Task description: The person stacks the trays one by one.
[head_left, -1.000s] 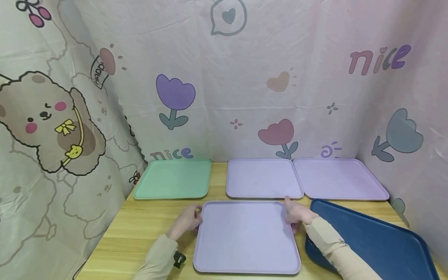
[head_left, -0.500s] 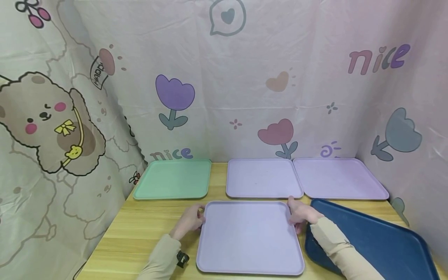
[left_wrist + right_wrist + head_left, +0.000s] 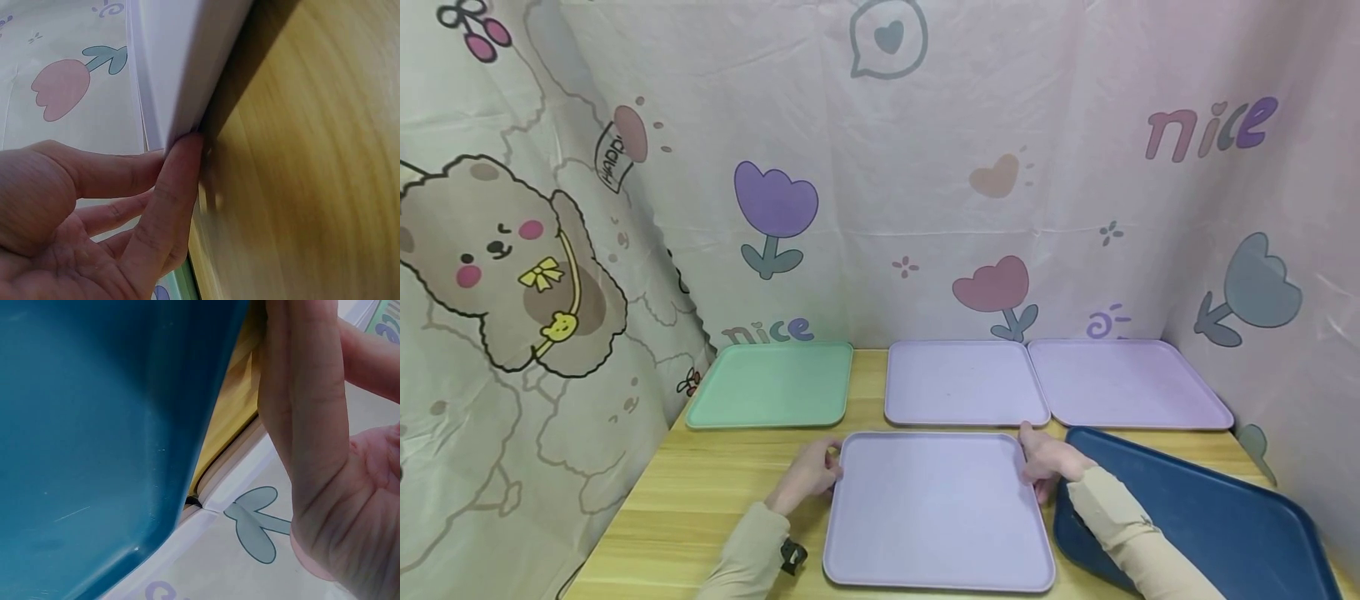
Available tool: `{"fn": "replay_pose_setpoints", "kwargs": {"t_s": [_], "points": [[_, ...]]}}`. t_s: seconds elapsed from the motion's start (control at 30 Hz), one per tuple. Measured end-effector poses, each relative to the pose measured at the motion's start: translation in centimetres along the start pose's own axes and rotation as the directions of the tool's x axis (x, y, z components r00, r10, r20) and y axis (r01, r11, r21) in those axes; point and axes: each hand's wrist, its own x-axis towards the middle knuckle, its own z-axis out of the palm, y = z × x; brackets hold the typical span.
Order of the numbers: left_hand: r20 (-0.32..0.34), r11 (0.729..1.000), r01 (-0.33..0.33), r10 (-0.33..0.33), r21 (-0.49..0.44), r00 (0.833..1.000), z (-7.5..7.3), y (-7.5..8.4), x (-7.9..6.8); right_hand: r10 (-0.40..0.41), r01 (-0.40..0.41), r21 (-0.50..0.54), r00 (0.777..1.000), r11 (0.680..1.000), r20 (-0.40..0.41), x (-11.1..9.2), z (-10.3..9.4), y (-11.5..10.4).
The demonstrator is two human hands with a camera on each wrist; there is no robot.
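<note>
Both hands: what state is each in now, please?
Left hand: pinching the front lilac tray by its left edge.
Right hand: at that tray's right edge; grip cannot be told.

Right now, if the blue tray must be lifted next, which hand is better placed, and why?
The right hand, probably: it sits beside the blue tray, its sleeve reaching over it. The left hand pinches the left edge of the front lilac tray, farther away.

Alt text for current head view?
A person's left hand and right hand hold a lavender tray by opposite edges at a wood-grain table. Behind it lie a green tray and two more lavender trays; at right, a navy tray.
</note>
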Motion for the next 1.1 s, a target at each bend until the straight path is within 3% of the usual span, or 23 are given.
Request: {"fn": "replay_pose_setpoints", "kwargs": {"t_s": [0.53,1.1], "points": [[-0.009,0.998,-0.055,0.055,0.016,0.998,0.19,-0.34,-0.05,0.018,-0.018,-0.014,1.000,1.000,0.011,-0.21,0.08,-0.03],[0.005,0.999,-0.032,0.032,0.005,0.999,-0.07,-0.24,-0.08,0.019,-0.019,0.007,1.000,1.000,0.005,-0.08,0.10,0.02]]}}
